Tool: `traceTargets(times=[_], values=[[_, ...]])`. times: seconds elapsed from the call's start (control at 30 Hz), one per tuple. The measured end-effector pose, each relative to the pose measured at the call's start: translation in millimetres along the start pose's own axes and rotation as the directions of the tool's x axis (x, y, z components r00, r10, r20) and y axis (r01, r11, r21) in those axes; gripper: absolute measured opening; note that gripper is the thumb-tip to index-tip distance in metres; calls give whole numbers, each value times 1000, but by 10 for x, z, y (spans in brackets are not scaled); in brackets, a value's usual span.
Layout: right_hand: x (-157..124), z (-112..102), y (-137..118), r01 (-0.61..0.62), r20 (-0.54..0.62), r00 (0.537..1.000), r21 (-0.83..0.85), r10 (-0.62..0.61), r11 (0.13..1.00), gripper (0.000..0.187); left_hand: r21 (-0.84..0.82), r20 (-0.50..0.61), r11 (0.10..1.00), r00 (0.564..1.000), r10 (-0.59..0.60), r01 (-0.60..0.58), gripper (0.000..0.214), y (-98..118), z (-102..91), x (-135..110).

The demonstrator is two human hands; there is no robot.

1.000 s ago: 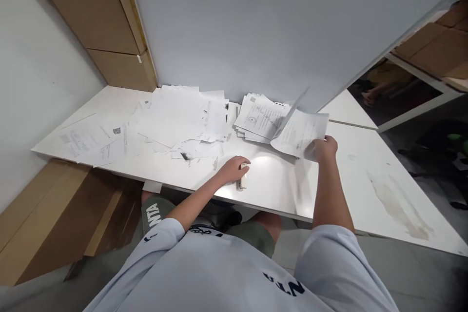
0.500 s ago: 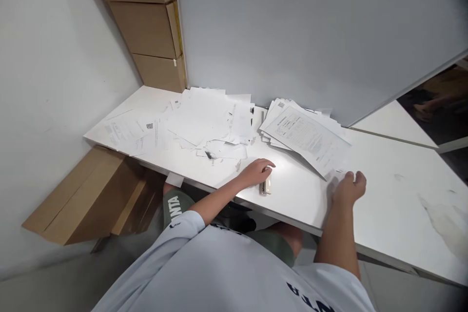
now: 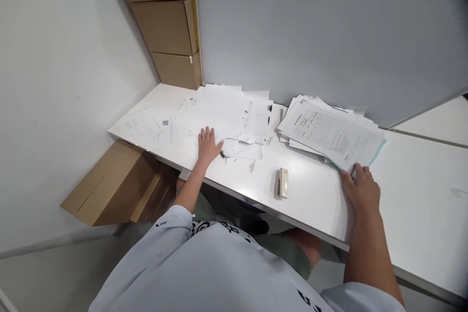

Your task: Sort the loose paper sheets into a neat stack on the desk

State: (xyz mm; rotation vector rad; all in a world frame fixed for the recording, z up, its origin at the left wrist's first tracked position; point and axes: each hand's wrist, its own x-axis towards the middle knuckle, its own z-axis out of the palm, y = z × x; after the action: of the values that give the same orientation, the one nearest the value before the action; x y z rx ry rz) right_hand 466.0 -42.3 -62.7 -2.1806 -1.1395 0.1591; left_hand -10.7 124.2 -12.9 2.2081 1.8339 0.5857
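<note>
A loose spread of white papers [image 3: 219, 112] covers the left part of the desk, and my left hand [image 3: 208, 148] is over its near edge with fingers apart, holding nothing. Torn scraps [image 3: 244, 150] lie just right of that hand. At the right, a stack of papers has a printed sheet [image 3: 329, 131] with a teal edge on top. My right hand [image 3: 362, 190] touches the sheet's near edge, thumb and fingers apart; the fingertips are partly hard to make out. Between the hands a cream stapler [image 3: 282, 184] rests on the desk, touched by neither.
The white desk [image 3: 310, 204] runs along a grey panel [image 3: 292, 24]. Cardboard boxes [image 3: 166, 29] are stacked at the back left corner. Another brown carton [image 3: 106, 180] stands below the desk's left end. Printed sheets [image 3: 146, 129] with a QR code lie near the left edge.
My left hand has left the stapler and moved left to the loose papers. My right hand has come onto the printed sheet's near edge, and that sheet now lies flatter. The view has shifted left.
</note>
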Motion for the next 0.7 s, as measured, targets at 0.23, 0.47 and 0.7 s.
traceTargets(times=[0.23,0.47,0.7], values=[[62,-27,-22,31,-180,983,-5,-31,1000,75,143,-2,979,989,151,-149,47,61,77,-11],[-220,-18,-300,276,-354,907,92,-228,957,65,-85,-196,862,857,477,-499,31,196,14,-310],[-379,205,-1047,286,-73,949,610,-307,739,75,-335,-437,494,597,673,-802,34,704,-564,-813]])
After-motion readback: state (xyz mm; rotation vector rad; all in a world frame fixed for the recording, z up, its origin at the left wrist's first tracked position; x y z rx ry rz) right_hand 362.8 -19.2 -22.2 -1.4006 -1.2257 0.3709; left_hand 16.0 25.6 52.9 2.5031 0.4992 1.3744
